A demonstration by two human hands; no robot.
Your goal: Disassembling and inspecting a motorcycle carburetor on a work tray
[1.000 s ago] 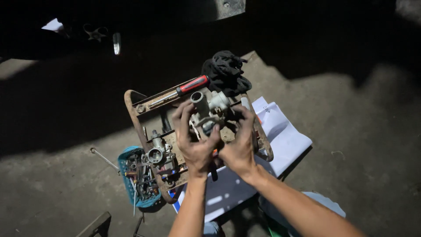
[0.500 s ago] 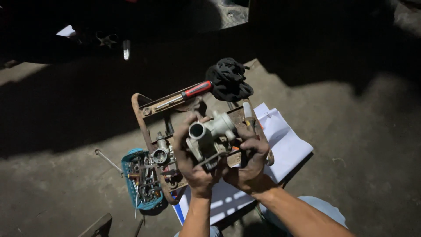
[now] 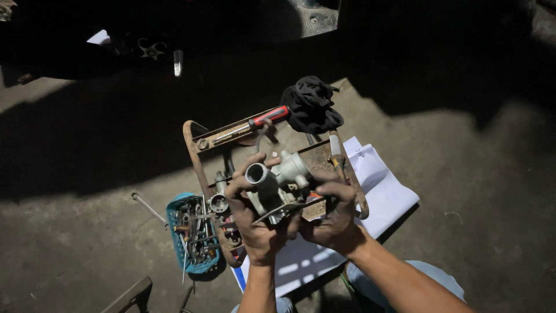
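Grey metal carburetor (image 3: 278, 188), dirty, held up in both hands just above the rusty tray (image 3: 200, 159). Round open bore faces up-left, toward the tray's near-left corner; flat flange along its lower edge, body tilted. Left hand (image 3: 255, 223) grips below, right hand (image 3: 333, 214) beside.

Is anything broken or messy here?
Nothing looks broken. The carburetor sits in both hands, left hand and right hand. The only mess: a metal rod lies on the ground outside the blue basket.

Bare concrete floor (image 3: 475, 191), sunlit in patches, deep shadow across the top.
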